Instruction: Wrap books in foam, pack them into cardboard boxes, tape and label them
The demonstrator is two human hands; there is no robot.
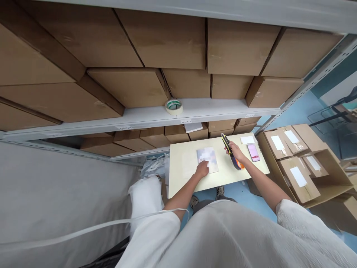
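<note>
On a cream tabletop lies a thin booklet with a pale, blue-tinted cover. My left hand rests on its lower left part, fingers laid on the cover. My right hand is wrapped around a handheld barcode scanner, black with yellow edging and an orange part low down, held over the table right of the booklet. A phone with a lit pink screen lies beyond my right wrist, near a white slip of paper.
Shelves of cardboard boxes rise in front, with a tape roll on the shelf edge. At right, an open carton holds several labelled boxes. White plastic packaging hangs left of the table. A white strap crosses near my left arm.
</note>
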